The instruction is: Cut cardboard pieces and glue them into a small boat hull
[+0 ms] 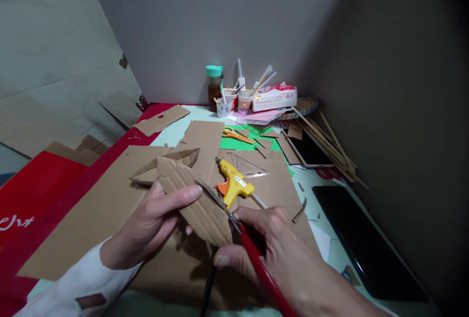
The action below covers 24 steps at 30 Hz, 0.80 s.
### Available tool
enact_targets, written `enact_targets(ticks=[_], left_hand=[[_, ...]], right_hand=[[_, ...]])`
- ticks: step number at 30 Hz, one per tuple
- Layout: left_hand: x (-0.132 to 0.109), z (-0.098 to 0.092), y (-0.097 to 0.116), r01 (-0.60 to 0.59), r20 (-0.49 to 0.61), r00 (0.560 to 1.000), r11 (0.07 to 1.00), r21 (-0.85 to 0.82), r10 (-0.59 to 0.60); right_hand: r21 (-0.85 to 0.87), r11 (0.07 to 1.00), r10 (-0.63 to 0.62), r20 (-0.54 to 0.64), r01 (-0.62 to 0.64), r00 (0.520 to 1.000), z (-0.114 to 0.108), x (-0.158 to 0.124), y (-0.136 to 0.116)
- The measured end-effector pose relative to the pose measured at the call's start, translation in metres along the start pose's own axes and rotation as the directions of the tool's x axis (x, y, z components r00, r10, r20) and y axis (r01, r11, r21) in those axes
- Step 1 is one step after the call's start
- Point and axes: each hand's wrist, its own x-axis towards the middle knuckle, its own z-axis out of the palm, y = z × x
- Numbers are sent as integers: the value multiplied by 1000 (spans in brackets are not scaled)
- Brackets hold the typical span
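My left hand grips a leaf-shaped piece of corrugated cardboard, thumb on top and fingers beneath. In my right hand is a pair of scissors with red handles. One blade lies along the right edge of the cardboard piece; where the other blade runs is mostly hidden. Just behind the piece rests a boat-shaped cardboard form with raised walls, partly covered by it. A yellow glue gun with an orange trigger lies on the cardboard sheet past my right hand.
Flat cardboard sheets cover much of the table. Orange scissors, a clear set square and cardboard scraps lie farther back. Cups of sticks, a jar and a tissue pack stand by the wall. Rightward are wooden sticks and a black slab.
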Motion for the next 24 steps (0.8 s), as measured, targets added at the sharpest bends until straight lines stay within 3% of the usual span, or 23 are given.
enact_targets(ticks=[5, 14, 24], left_hand=[[0, 3, -4, -17, 69, 998, 999, 32, 15], [-3, 0, -7, 57, 67, 996, 998, 18, -58], [-6, 7, -8, 69, 88, 994, 997, 24, -71]], right_hand=[[-47, 999, 21, -3, -22, 1000, -2, -4, -3], [1, 998, -61, -10, 61, 998, 3, -1, 2], [-69, 998, -17, -2, 17, 1000, -3, -6, -2]])
